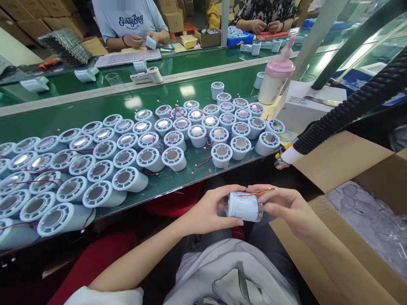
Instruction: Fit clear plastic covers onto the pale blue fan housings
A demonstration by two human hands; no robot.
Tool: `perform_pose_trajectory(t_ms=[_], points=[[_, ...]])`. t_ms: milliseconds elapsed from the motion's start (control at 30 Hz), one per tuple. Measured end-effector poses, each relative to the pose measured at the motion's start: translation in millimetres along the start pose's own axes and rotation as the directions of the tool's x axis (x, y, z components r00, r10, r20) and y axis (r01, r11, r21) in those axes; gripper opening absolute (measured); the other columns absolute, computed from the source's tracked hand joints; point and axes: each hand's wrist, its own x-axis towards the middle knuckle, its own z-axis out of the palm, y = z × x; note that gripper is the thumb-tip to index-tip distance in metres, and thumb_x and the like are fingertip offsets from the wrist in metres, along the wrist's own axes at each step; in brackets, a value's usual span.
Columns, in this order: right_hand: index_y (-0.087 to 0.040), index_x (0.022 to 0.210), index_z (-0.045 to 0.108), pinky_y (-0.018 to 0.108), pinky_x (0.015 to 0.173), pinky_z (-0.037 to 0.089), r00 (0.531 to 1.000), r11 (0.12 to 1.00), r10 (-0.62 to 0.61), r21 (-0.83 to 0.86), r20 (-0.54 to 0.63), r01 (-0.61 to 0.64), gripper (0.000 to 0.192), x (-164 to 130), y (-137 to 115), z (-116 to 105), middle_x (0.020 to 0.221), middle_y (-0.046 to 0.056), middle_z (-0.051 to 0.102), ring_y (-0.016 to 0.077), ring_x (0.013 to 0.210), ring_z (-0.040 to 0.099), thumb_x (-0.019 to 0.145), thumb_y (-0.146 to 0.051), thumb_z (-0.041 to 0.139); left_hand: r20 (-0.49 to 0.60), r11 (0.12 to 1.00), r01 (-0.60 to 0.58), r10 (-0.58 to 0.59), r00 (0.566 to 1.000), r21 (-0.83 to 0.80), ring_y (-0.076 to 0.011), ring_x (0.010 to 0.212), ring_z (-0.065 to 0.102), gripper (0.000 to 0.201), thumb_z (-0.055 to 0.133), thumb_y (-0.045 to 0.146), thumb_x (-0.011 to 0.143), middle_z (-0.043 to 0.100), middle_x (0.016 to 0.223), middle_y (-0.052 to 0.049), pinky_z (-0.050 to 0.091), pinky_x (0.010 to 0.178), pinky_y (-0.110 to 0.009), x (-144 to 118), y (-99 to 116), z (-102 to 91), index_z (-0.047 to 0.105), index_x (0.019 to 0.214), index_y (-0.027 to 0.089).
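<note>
Both hands close their grip on a small pale-blue cylindrical unit [244, 206], held on its side low over the lap, just in front of the green desk [95, 110]. The left hand [208, 212] cups one end, thumb over the top; the right hand [286, 205] clamps the other end with fingertips, where thin red and yellow wires [257, 192] trail out above the casing.

The unit looks light, a stiff plastic shell with a glossy band at one end that may be slippery; the loose wires look fragile, so the barrel of the casing seems the safer place to take hold, not the leads.

Dozens of matching units [127, 144] crowd the desk in rows, most with their round metallic faces up, some tipped over at the near left, a few red leads lying between them. A black corrugated hose [349, 110] reaches in from the right, its white tip just beside the nearest units. An open cardboard box [343, 161] stands to the right; crumpled clear plastic lining [372, 220] fills what shows of its inside. A pink-lidded bottle [276, 78] stands upright past the rows. Across a second belt, two other people handle small parts at their own places.
</note>
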Motion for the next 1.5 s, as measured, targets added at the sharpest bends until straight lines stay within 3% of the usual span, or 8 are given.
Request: perform_pose_trajectory(t_ms=[100,200,533,900,1067,1233,1367,1500], points=[[-0.033,0.105,0.071,0.038,0.096,0.051,0.98,0.931,-0.185,-0.306,0.074,0.199,0.041,-6.7,3.3,-0.2,0.129,0.003,0.061,0.0266,0.117,0.057,0.069,-0.018,0.081,-0.003,0.979,0.094,-0.096,0.995,-0.182,-0.0216,0.101,0.062,0.066,0.077,0.028,0.072,0.058,0.121,-0.01,0.053,0.085,-0.035,-3.2,-0.3,1.2,0.047,0.131,0.023],[-0.034,0.11,0.066,0.037,0.101,0.048,0.964,0.852,-0.239,-0.45,0.119,0.267,0.042,-12.8,5.5,-1.0,0.131,0.002,0.06,0.0239,0.118,0.057,0.074,-0.017,0.078,0.012,0.985,0.109,-0.108,0.994,-0.135,-0.0214,0.098,0.063,0.071,0.079,0.031,0.071,0.06,0.12,-0.009,0.054,0.08,-0.033,-6.4,1.0,0.1,0.046,0.134,0.026],[-0.033,0.118,0.055,0.034,0.092,0.055,0.986,0.961,-0.045,-0.261,0.159,0.086,0.037,-20.4,-1.8,-1.7,0.127,0.003,0.057,0.0223,0.111,0.06,0.084,-0.028,0.07,0.03,0.988,-0.113,0.11,0.993,0.105,-0.026,0.122,0.054,0.075,0.082,0.025,0.066,0.056,0.134,-0.008,0.044,0.103,-0.038,-11.4,13.7,-1.9,0.051,0.134,0.03],[-0.026,0.114,0.056,0.032,0.076,0.055,0.983,0.997,0.067,-0.037,0.168,-0.061,0.035,-17.7,-2.3,2.9,0.114,0.007,0.062,0.0218,0.097,0.062,0.084,-0.036,0.07,0.037,0.995,-0.094,0.093,0.995,0.04,-0.0274,0.126,0.051,0.076,0.082,0.021,0.066,0.052,0.139,-0.01,0.046,0.103,-0.04,-14.0,17.0,-2.6,0.05,0.135,0.029],[-0.026,0.109,0.056,0.035,0.083,0.054,0.993,0.99,-0.106,0.083,-0.045,0.11,0.038,-11.0,23.0,3.3,0.12,0.009,0.062,0.0246,0.108,0.06,0.078,-0.036,0.076,-0.001,0.953,-0.033,0.034,0.999,-0.301,-0.028,0.13,0.049,0.082,0.083,0.014,0.064,0.05,0.143,-0.009,0.044,0.103,-0.039,13.9,-3.1,-0.2,0.049,0.136,0.031],[-0.024,0.109,0.051,0.04,0.092,0.049,0.863,0.951,-0.254,0.051,-0.437,0.306,0.045,8.7,66.2,-7.9,0.116,0.009,0.063,0.0254,0.109,0.059,0.076,-0.044,0.074,-0.096,0.855,-0.015,-0.041,0.995,-0.518,-0.0304,0.129,0.049,0.065,0.084,0.022,0.064,0.058,0.134,-0.013,0.033,0.11,-0.043,82.4,-22.9,13.7,0.061,0.124,0.017],[-0.023,0.11,0.048,0.042,0.092,0.049,0.807,0.94,-0.285,0.015,-0.518,0.342,0.043,25.0,77.8,-23.7,0.118,0.012,0.06,0.0268,0.11,0.059,0.079,-0.043,0.071,-0.059,0.85,-0.008,-0.027,0.998,-0.526,-0.03,0.126,0.052,0.056,0.081,0.03,0.068,0.062,0.129,-0.014,0.031,0.111,-0.044,117.7,-21.9,21.5,0.065,0.119,0.013],[-0.023,0.108,0.051,0.043,0.095,0.049,0.823,0.932,-0.306,0.026,-0.478,0.361,0.045,36.1,71.5,-30.1,0.118,0.012,0.061,0.0266,0.11,0.059,0.076,-0.045,0.073,-0.065,0.859,-0.003,-0.035,0.997,-0.512,-0.0288,0.123,0.054,0.057,0.08,0.032,0.07,0.063,0.127,-0.014,0.032,0.11,-0.042,120.0,-17.4,15.5,0.063,0.121,0.013]])
